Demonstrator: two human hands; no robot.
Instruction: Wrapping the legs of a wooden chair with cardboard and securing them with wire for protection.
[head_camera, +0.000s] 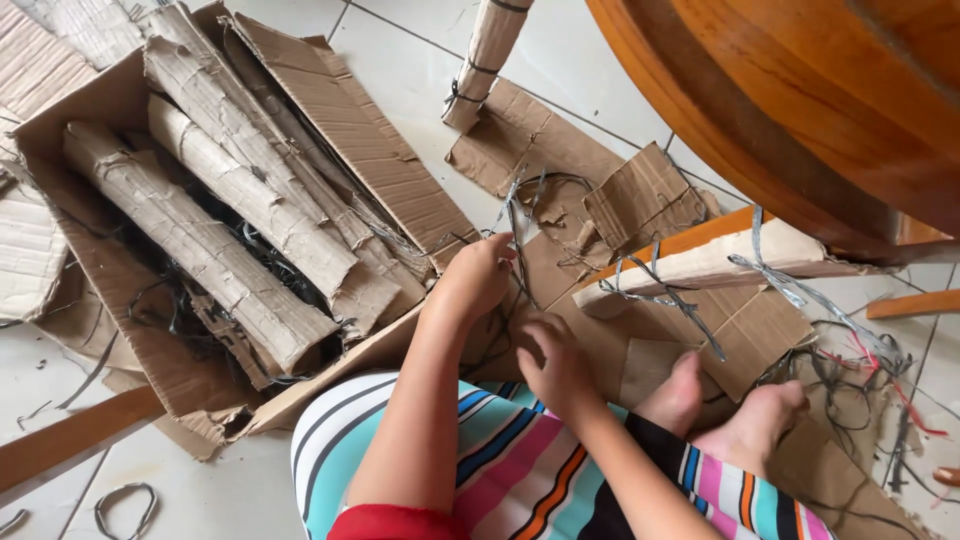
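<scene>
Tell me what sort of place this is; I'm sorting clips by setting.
Probably a home floor used as a workspace: pale floor tiles, a round wooden table overhead, and a person sitting barefoot among cardboard rolls in a cardboard box.

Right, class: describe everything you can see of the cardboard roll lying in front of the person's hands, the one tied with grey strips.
The cardboard roll is a pale brown sheet of corrugated cardboard rolled into a long tube. It lies nearly flat on cardboard scraps on the tiled floor, slanting up to the right under the wooden table's edge. Grey strips are tied around it in two places, loose ends trailing. Neither the left hand nor the right hand touches it.
</scene>
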